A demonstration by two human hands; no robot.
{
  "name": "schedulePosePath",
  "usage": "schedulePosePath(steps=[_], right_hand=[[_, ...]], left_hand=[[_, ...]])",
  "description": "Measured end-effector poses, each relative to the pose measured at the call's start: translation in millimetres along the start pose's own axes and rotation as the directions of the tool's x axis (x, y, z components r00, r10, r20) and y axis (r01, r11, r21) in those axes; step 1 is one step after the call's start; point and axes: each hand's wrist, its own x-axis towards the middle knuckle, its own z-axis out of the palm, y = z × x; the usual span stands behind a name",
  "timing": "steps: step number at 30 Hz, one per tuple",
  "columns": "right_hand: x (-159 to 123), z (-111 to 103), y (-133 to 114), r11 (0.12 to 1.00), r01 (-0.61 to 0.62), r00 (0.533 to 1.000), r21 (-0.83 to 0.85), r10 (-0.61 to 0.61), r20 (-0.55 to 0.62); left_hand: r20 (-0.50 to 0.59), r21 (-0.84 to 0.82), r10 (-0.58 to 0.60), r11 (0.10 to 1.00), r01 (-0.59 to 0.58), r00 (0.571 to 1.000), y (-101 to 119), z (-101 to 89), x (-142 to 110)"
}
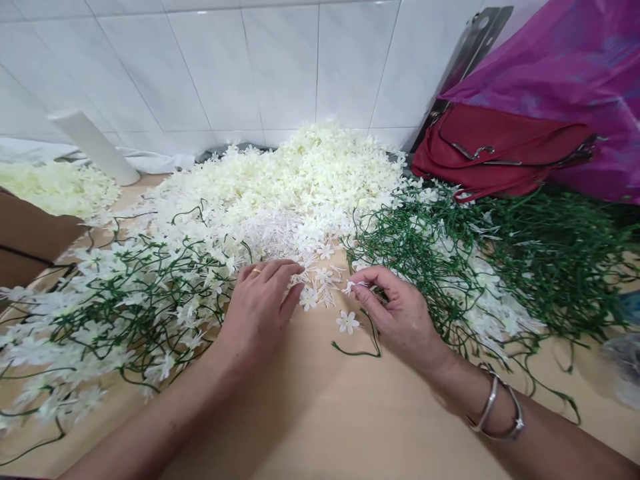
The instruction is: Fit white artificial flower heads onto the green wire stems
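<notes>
My right hand (395, 310) pinches a small white artificial stamen piece (349, 287) between thumb and forefinger. Below it on the wooden table lie a loose white fabric flower (347, 322) and a bent green plastic stem (357, 353). My left hand (263, 303) rests at the edge of the white pile, thumb and forefinger apart, its fingertips over white stamens (275, 230). Between both hands are a few more white flowers (309, 298) and stamens. Green stems with white flowers on them (135, 300) are heaped left of my left hand.
A large mound of cream-white petals (320, 167) lies against the tiled wall. Bare green stems (555, 260) spread at right, below a red purse (500, 147) and a purple bag (575, 73). At left stand a white roll (95, 147) and brown cardboard (35, 233).
</notes>
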Motion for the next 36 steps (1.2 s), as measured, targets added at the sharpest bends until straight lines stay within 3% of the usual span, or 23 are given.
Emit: schedulePosePath(steps=[6, 13, 18, 21, 24, 28, 32, 36], right_hand=[[0, 1, 2, 1.0, 0.004, 1.0, -0.005, -0.004, 0.009], [-1, 1, 5, 0.999, 0.036, 0.999, -0.028, -0.035, 0.029], [1, 4, 0, 0.974, 0.212, 0.976, -0.077, -0.207, 0.068], [1, 5, -3, 0.933, 0.35, 0.934, -0.088, -0.341, 0.105], [1, 5, -4, 0.91, 0.399, 0.915, -0.113, -0.388, 0.111], [3, 4, -3, 0.894, 0.429, 0.902, -0.128, -0.418, 0.105], [4, 3, -1, 0.878, 0.454, 0.891, -0.15, -0.444, 0.099], [5, 1, 0, 0.881, 0.454, 0.891, -0.132, -0.447, 0.081]], left_hand=[[0.06, 0.066, 0.059, 0.996, -0.063, 0.996, -1, -2.1, 28], [0.037, 0.036, 0.061, 0.997, -0.062, 0.997, -2, -1.5, 27], [0.074, -0.045, 0.06, 0.997, -0.057, 0.995, 6, 3.9, 45], [0.103, -0.16, 0.003, 0.987, 0.013, 0.995, 16, 14.6, 78], [0.174, -0.222, -0.206, 0.945, 0.242, 0.963, 28, 29.4, 118], [0.112, -0.188, -0.266, 0.94, 0.284, 0.957, 39, 51.1, 157], [0.117, -0.218, -0.284, 0.928, 0.303, 0.952, 41, 65.3, 167], [0.033, -0.305, -0.301, 0.905, 0.296, 0.953, 31, 50.1, 162]])
